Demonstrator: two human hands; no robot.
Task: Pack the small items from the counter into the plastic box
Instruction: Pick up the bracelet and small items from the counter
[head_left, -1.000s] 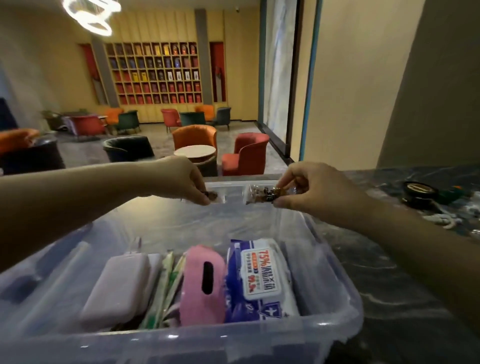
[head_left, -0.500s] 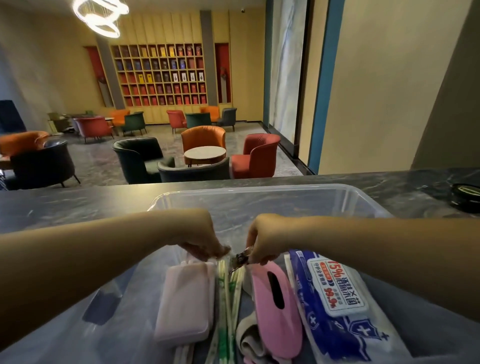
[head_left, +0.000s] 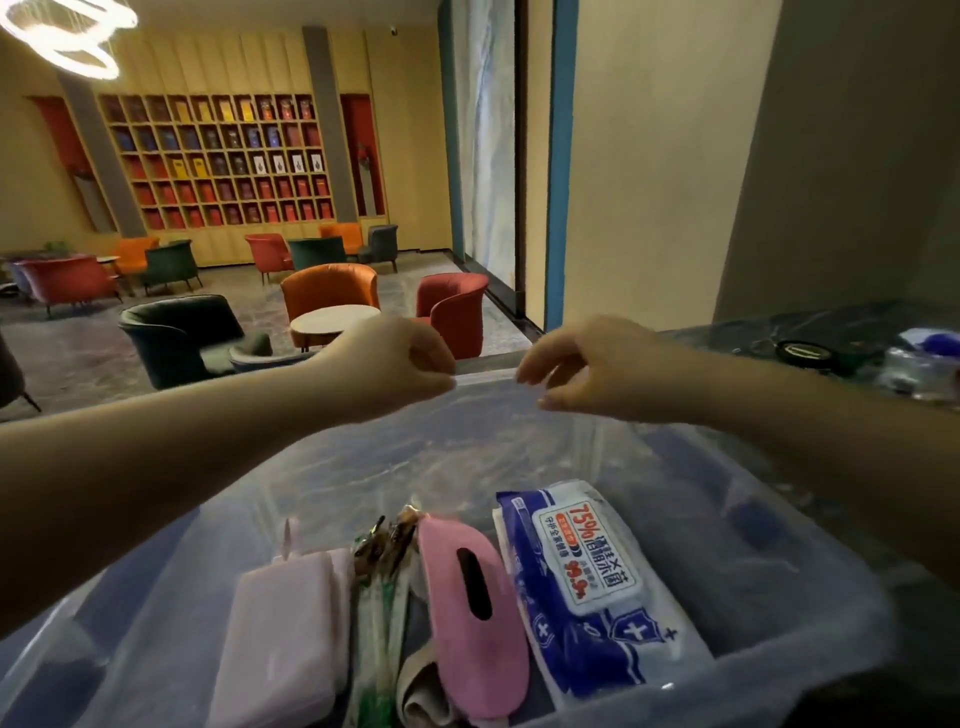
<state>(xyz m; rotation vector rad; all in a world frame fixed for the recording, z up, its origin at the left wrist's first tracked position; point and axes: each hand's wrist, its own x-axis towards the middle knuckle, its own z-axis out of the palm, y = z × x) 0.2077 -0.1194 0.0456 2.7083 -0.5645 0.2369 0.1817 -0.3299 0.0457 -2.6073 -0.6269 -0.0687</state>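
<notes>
1. Both hands hover over the far rim of the plastic box — the left hand curled into a loose fist with nothing visible in it, the right hand relaxed, fingers half bent and empty.
2. Inside the box, near its front wall, the packed things lie side by side: a pale pink case, thin green-and-white wrapped sticks with a small crinkly packet on top, a pink pouch and a blue pack of wipes.
3. More bits wait on the counter to the right — a dark round thing and something clear with a blue top, too blurred to name.
4. Handling, I'd say: all light; the wipes soft and slippery, best taken flat across the width; the sticks by the middle.
5. Writing: the wipes label reads "75%" and "99.9%", plus Chinese characters I can't make out.
</notes>
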